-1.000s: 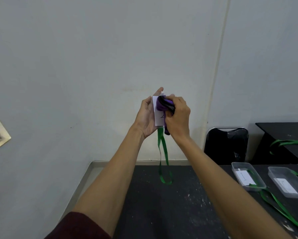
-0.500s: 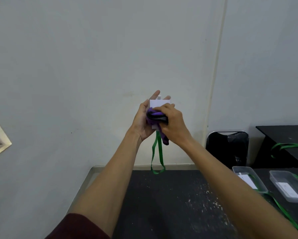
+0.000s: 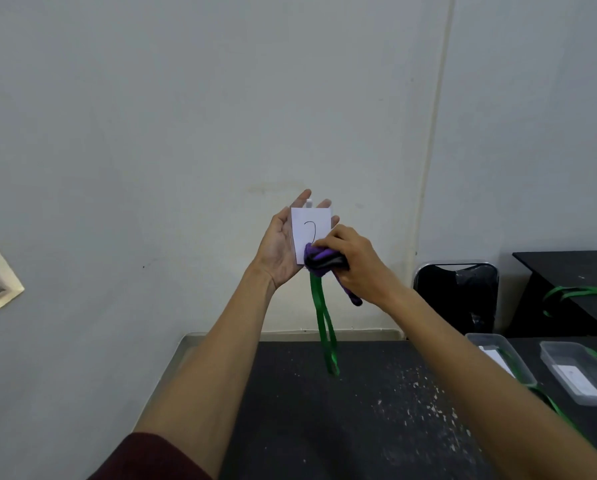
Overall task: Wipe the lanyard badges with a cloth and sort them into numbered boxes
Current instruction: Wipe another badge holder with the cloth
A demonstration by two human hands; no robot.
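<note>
table (image 3: 324,427): dark, speckled, used as landmark; everything else placed against it
boxes: two clear ones at table's right end, near box (image 3: 501,358) and far box (image 3: 581,372); white card in each, green strap trailing from the near one; so some sorting looks done
box numbers: too small to read
spare lanyard (image 3: 581,292): green, on a second dark surface beyond table's right end; probably waiting for wiping
left hand (image 3: 283,251): raised well above table's back edge, palm open, fingers spread behind the badge, backing it
right hand (image 3: 356,261): just right of left hand, above table; closed around the cloth, pressing it on badge's lower corner
lanyard strap (image 3: 324,327): green loop hanging from badge down to just over table's back edge
badge (image 3: 311,230): white, flat on left palm, handwritten "2" showing
cloth (image 3: 321,259): purple and dark, bunched, tail hanging under right hand
stage: wiping this badge, not yet boxed
left to do: finish wipe, drop in matching box, then remaining lanyards
</note>
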